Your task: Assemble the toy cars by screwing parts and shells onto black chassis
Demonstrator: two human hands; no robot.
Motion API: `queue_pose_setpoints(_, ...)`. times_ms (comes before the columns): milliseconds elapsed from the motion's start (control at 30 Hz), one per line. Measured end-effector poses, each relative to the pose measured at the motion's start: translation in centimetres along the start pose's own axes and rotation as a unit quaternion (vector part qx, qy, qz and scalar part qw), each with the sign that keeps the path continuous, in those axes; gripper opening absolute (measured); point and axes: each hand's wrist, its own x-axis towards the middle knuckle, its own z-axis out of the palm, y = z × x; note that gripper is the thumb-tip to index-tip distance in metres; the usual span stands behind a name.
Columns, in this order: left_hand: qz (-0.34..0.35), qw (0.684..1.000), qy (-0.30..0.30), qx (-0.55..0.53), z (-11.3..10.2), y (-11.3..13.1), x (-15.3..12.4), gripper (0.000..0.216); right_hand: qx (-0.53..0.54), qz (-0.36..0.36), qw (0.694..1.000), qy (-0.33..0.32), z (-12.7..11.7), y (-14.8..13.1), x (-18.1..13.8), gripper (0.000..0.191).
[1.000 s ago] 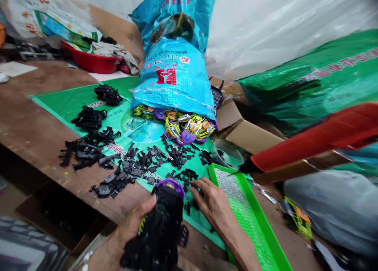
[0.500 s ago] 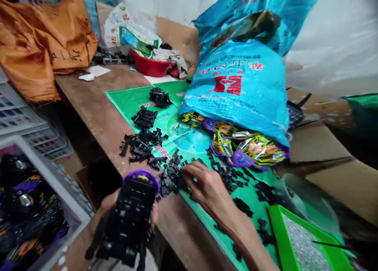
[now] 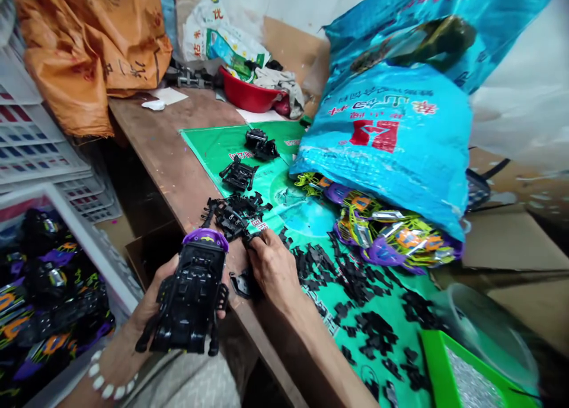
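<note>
My left hand (image 3: 153, 304) holds a black toy car chassis with a purple nose (image 3: 192, 292), underside up, just off the table's near edge. My right hand (image 3: 272, 265) rests on the green mat (image 3: 213, 147), fingers curled over small black plastic parts (image 3: 242, 283) at the mat's near corner; whether it grips one is unclear. A heap of larger black parts (image 3: 235, 213) lies just beyond its fingertips. More small black pieces (image 3: 355, 283) are scattered across the mat to the right.
A blue woven sack (image 3: 395, 135) spills coloured toy shells (image 3: 391, 233) onto the mat. A green tray of screws (image 3: 466, 375) sits at lower right. A white crate of finished cars (image 3: 48, 301) stands at left. A red bowl (image 3: 249, 96) and orange sack (image 3: 84, 52) are behind.
My view swung left, bringing the crate and orange sack into sight. My right hand moved left along the mat from beside the green tray to the near corner. The left hand kept the chassis.
</note>
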Motion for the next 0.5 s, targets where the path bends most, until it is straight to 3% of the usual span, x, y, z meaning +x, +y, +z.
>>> queue_pose_setpoints(133,-0.012,1.0,0.022,-0.016,0.6,-0.3,0.6,0.058,0.154,0.03,0.987,-0.017,-1.8,0.2,0.0,0.013)
queue_pose_setpoints(233,-0.02,0.999,0.034,-0.029,1.2,-0.9,1.2,0.055,0.284,0.086,0.952,-0.069,-4.1,1.2,-1.7,0.02)
queue_pose_setpoints(367,-0.061,0.997,0.022,-0.032,2.5,-2.2,2.1,0.049,0.382,0.186,0.901,-0.089,-5.8,3.6,-6.2,0.039)
queue_pose_setpoints(500,-0.127,0.992,0.007,-0.022,3.6,-4.2,3.1,0.047,0.386,0.256,0.885,-0.036,-4.8,5.5,-11.3,0.045)
